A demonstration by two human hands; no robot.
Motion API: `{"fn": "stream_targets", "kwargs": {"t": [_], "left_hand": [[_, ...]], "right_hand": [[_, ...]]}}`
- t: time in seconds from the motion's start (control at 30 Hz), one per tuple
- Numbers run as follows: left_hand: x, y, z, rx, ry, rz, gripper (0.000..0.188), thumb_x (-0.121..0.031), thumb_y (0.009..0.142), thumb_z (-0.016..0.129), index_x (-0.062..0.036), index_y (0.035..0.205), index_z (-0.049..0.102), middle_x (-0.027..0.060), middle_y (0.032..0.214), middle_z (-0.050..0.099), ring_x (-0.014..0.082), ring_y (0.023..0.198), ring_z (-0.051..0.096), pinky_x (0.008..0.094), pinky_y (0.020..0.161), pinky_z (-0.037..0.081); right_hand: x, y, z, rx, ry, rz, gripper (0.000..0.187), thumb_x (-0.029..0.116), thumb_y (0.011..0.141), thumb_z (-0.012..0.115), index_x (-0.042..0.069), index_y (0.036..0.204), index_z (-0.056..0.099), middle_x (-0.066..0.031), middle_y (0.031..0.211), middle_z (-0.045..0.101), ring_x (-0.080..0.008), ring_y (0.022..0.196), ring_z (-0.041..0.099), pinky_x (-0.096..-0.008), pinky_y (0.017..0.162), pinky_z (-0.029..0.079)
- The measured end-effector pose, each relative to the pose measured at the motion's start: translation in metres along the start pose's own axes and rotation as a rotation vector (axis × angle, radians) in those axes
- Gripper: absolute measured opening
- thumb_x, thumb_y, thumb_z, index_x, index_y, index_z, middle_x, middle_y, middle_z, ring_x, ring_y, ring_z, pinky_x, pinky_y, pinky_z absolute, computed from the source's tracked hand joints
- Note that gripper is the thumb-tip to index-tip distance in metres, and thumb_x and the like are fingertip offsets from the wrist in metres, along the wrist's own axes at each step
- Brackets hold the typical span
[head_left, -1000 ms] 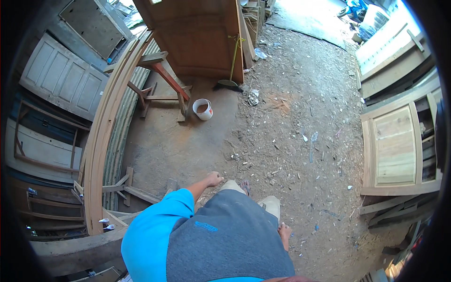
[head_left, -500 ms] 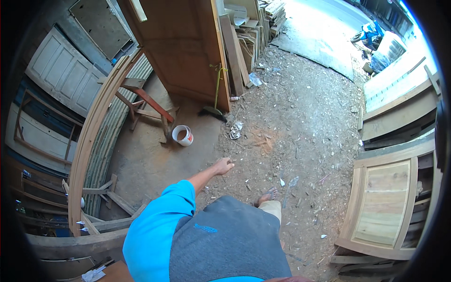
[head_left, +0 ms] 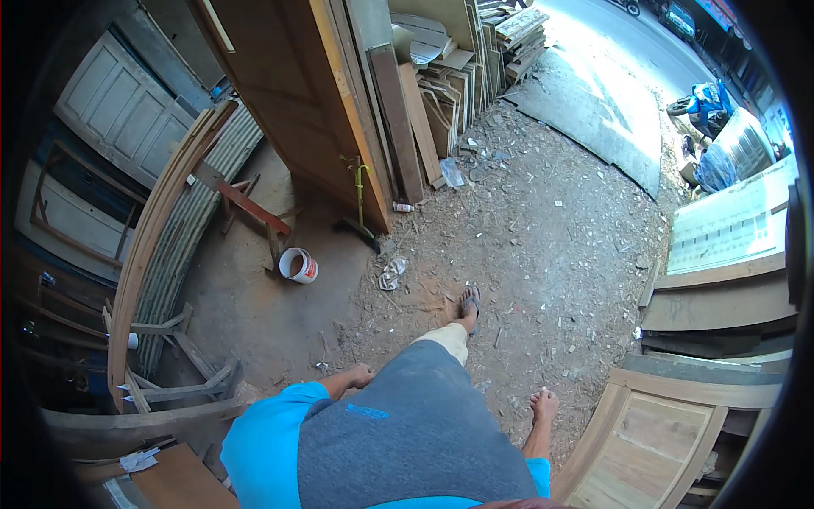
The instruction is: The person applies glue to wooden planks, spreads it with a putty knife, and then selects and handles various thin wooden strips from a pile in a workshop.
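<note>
My left hand [head_left: 362,375] hangs beside my hip with its fingers loosely curled, and I make out nothing in it. On the other side, my right hand [head_left: 544,404] is held over the littered ground, its fingers curled in and nothing showing between them. The nearest thing to it is a wooden panel door [head_left: 670,424] lying at the right. One sandalled foot [head_left: 470,307] is set forward on the dirt. Neither hand touches any object.
A white bucket [head_left: 298,265] stands on the concrete by a red-brown trestle [head_left: 254,208]. A broom [head_left: 360,204] leans against a tall brown door [head_left: 297,102]. Long timber [head_left: 161,246] curves along the left. Wood offcuts [head_left: 445,106] are stacked behind; a motorbike [head_left: 708,106] stands far right.
My left hand has swung back toward my hip, and my right hand has come into view. One foot has stepped forward. The view has shifted, showing more of the road.
</note>
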State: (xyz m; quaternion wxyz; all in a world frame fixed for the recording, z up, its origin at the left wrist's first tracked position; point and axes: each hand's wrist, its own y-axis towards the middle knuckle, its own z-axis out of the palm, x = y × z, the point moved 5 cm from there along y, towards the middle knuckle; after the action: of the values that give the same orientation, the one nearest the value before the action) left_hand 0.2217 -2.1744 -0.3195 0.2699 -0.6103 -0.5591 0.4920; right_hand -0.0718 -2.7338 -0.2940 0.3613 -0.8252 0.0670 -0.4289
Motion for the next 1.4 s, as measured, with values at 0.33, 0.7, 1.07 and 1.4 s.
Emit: {"fn": "stream_targets", "kwargs": {"t": [0.33, 0.7, 1.07, 1.4], "left_hand": [[-0.450, 0.191, -0.250, -0.289, 0.084, 0.337, 0.043, -0.040, 0.090, 0.065, -0.0025, 0.108, 0.074, 0.0240, 0.113, 0.072, 0.0391, 0.112, 0.067, 0.0473, 0.097, 0.052], [-0.789, 0.259, -0.423, -0.332, -0.048, 0.642, 0.049, -0.041, 0.095, 0.063, -0.0029, 0.125, 0.067, 0.0211, 0.119, 0.070, 0.0357, 0.115, 0.066, 0.0447, 0.099, 0.051], [-0.606, 0.328, -0.324, -0.166, -0.292, -0.269, 0.048, -0.043, 0.094, 0.064, 0.0019, 0.105, 0.075, 0.0197, 0.100, 0.075, 0.0355, 0.092, 0.071, 0.0444, 0.081, 0.055], [-0.958, 0.413, -0.469, 0.095, -1.067, -0.226, 0.077, -0.071, 0.098, 0.047, -0.0068, 0.138, 0.061, 0.0138, 0.133, 0.064, 0.0263, 0.111, 0.063, 0.0447, 0.092, 0.053]], "right_hand": [[0.144, 0.091, 0.048, 0.123, -0.621, -0.235, 0.040, 0.028, 0.094, 0.057, -0.010, 0.091, 0.070, -0.0234, 0.076, 0.070, -0.0276, 0.072, 0.069, -0.0431, 0.067, 0.049], [0.300, 0.318, 0.097, 0.141, -0.602, -0.225, 0.041, 0.028, 0.092, 0.060, -0.011, 0.088, 0.070, -0.0197, 0.072, 0.069, -0.0223, 0.069, 0.065, -0.0436, 0.065, 0.048], [0.680, 0.591, 0.108, 0.209, -0.185, -0.099, 0.036, 0.030, 0.101, 0.060, -0.005, 0.109, 0.065, -0.0115, 0.088, 0.067, -0.0194, 0.073, 0.069, -0.0300, 0.058, 0.056], [0.932, 0.751, 0.216, 0.280, -0.325, -0.225, 0.049, 0.033, 0.101, 0.062, -0.007, 0.130, 0.059, -0.0185, 0.112, 0.069, -0.0237, 0.088, 0.073, -0.0317, 0.069, 0.059]]}}
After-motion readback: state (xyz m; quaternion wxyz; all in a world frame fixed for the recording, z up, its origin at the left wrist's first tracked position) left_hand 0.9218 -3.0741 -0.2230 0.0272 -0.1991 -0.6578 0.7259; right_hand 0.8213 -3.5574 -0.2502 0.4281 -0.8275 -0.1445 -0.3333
